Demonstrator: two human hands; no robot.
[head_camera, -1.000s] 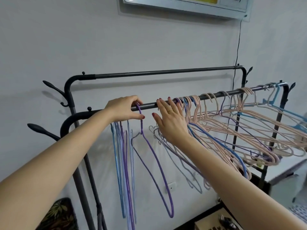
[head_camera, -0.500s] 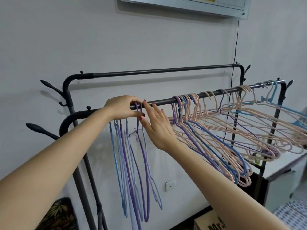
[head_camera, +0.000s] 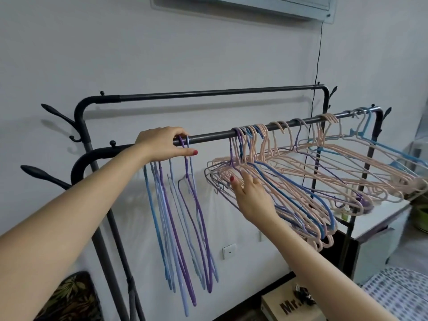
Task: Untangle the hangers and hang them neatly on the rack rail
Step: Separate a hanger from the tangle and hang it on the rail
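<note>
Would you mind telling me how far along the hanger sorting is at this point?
Done: a small set of blue and purple hangers hangs straight under the left hand on the front rail. In hand: the right hand reaches into the tangled bunch. Left: that pink-and-blue bunch, most of the hangers.

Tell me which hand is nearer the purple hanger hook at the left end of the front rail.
Left. The left hand rests on the front rail with its fingers at that purple hanger hook. The right hand is lower and farther right, touching the tangled hangers.
</note>
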